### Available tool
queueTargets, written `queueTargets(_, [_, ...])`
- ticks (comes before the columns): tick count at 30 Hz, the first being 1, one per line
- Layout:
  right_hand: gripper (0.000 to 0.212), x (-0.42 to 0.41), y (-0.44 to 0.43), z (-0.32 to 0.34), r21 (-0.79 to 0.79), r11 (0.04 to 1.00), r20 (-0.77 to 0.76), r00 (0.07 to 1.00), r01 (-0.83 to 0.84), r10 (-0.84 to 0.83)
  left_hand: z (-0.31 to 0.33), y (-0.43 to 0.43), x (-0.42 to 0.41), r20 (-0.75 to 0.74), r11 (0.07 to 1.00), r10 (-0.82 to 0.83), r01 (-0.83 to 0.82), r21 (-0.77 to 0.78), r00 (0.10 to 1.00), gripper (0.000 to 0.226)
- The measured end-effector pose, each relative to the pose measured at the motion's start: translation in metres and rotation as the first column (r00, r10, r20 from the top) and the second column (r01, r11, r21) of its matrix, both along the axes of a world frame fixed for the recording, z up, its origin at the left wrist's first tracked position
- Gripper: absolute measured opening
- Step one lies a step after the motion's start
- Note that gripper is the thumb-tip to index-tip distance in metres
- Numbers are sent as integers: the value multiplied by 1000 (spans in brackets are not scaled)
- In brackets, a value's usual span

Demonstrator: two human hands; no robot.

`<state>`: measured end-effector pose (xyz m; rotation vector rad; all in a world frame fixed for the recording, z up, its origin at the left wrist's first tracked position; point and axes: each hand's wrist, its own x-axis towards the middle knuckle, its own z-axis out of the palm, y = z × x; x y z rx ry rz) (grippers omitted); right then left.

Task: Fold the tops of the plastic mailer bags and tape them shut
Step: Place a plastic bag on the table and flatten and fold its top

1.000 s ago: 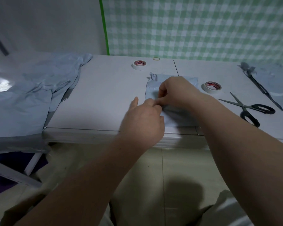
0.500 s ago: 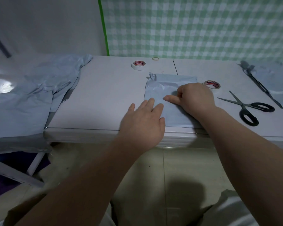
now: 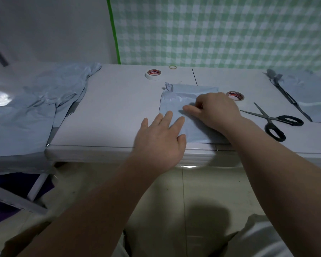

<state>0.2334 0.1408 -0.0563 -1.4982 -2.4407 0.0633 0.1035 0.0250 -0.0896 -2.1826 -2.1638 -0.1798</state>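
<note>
Two hands on the mailer bag (image 3: 174, 102), which lies flat on the surface (image 3: 109, 112) near its front edge, top folded over at the far end. A second ago both hands pinched together at the bag's middle; now they've split. The left hand (image 3: 159, 138) lies flat, fingers (image 3: 168, 117) straight and slightly apart on the bag's near-left part. The right hand (image 3: 217, 110) presses with forefinger straight, other fingers loosely bent, nothing visibly held. Likely tape laid and being rubbed down; the strip itself is too faint to see. Tape roll (image 3: 235, 95) and scissors (image 3: 272, 120) sit to the right, untouched.
</note>
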Motion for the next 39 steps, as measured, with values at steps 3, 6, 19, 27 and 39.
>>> queueTargets(3, [36, -12, 0, 7, -55, 997, 56, 997, -56, 59, 0, 0, 1, -11, 1000, 1, -1, 2, 1000, 60])
queueTargets(6, [26, -21, 1, 9, -146, 983, 4, 994, -111, 113, -1, 1, 1, 2, 1000, 0, 0, 4, 1000, 63])
queueTargets(19, [29, -17, 0, -4, -128, 991, -26, 999, -27, 24, 0, 1, 0, 20, 1000, -11, 11, -19, 1000, 55])
queueTargets(27, [24, 7, -24, -17, 408, 894, 57, 972, 187, -229, 4, 2, 0, 66, 996, 10, -4, -84, 998, 58])
queueTargets(39, [43, 23, -119, -56, 297, 948, -92, 984, -116, 149, 7, 4, 2, 54, 987, 53, -44, -156, 997, 59])
